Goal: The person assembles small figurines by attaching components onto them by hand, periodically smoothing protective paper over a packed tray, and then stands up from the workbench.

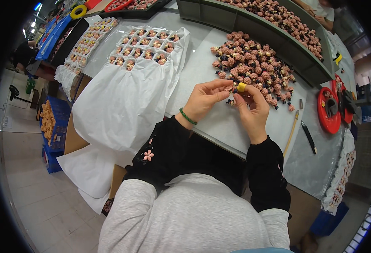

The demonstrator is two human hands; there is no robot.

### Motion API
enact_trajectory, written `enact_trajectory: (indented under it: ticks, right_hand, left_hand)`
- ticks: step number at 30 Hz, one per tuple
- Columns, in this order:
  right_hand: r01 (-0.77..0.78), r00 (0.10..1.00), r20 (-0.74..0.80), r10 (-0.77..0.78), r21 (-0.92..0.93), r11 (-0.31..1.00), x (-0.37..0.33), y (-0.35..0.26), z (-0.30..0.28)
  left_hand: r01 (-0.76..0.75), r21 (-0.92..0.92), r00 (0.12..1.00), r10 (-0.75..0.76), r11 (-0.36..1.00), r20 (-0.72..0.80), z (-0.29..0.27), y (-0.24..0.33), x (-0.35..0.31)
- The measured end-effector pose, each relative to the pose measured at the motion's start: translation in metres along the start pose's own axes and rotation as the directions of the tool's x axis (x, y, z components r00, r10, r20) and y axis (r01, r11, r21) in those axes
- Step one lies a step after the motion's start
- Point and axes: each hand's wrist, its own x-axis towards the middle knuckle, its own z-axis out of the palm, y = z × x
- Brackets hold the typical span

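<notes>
My left hand (pixel 204 99), with a green bead bracelet at the wrist, pinches a small pink-haired figurine (pixel 229 89) between thumb and fingertips. Close beside it, my right hand (pixel 255 111) has its thumb and index finger curled toward the same piece. A small yellow wrap (pixel 241 87) sits at the right index fingertip; whether it is worn or held is unclear. Both hands are over the near edge of a loose pile of similar figurines (pixel 253 63), pink on top with dark bases. The held piece is partly hidden by my fingers.
Behind the pile stands a long grey bin (pixel 274 40) full of figurines. A white-lined tray (pixel 151 69) of figurines lies left, another (pixel 90 40) beyond it. On the right are a wooden stick (pixel 291 133), a black pen-like tool (pixel 308 137) and red dishes (pixel 323 117). Someone sits across.
</notes>
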Motion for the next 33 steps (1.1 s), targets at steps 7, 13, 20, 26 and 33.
enact_trajectory:
  ticks: [7, 13, 20, 26, 33]
  right_hand:
    - [0.101, 0.995, 0.04, -0.097, -0.125, 0.987, -0.001, 0.002, 0.0]
    - [0.23, 0.968, 0.201, -0.15, -0.469, 0.853, 0.004, -0.013, -0.005]
    - [0.361, 0.929, 0.325, -0.179, -0.683, 0.634, -0.001, -0.007, -0.003]
    - [0.247, 0.961, 0.242, -0.136, -0.521, 0.817, 0.0, 0.005, -0.003]
    - [0.434, 0.874, 0.416, -0.251, -0.436, 0.788, 0.003, -0.023, -0.002]
  left_hand:
    - [0.0, -0.108, 1.0, 0.003, 0.994, 0.021, 0.002, 0.002, 0.002]
    - [0.024, -0.195, 0.996, -0.042, 0.981, -0.084, -0.004, 0.006, 0.001]
    - [0.112, -0.381, 0.983, -0.158, 0.918, -0.091, -0.005, 0.006, 0.002]
    - [0.068, 0.056, 0.997, -0.066, 0.996, -0.031, 0.001, -0.01, -0.002]
    - [0.097, 0.049, 0.969, -0.083, 0.994, -0.231, -0.007, -0.007, 0.0]
